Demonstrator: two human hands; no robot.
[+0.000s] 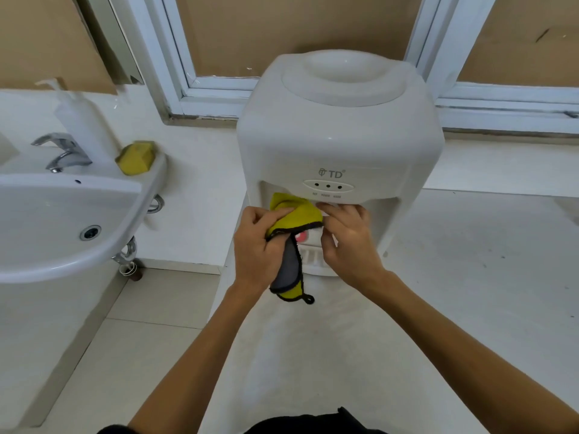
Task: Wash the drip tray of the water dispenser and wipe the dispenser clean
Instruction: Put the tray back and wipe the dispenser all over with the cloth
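A white tabletop water dispenser [340, 133] stands on a white counter in front of the window. My left hand [257, 245] grips a yellow and grey cloth [296, 219] and presses it into the tap recess. The cloth's grey end hangs down over the white drip tray [311, 258]. My right hand [347, 236] rests against the recess on the right, fingers curled near a red tap [302, 236] that is partly hidden behind the cloth. Whether the right hand holds anything is unclear.
A white washbasin [62, 220] with a chrome tap [61, 151] is to the left. A yellow sponge [136, 158] lies on its rim, with a white pump bottle [81, 120] behind. The counter [470, 277] stretches to the right. Tiled floor lies below the basin.
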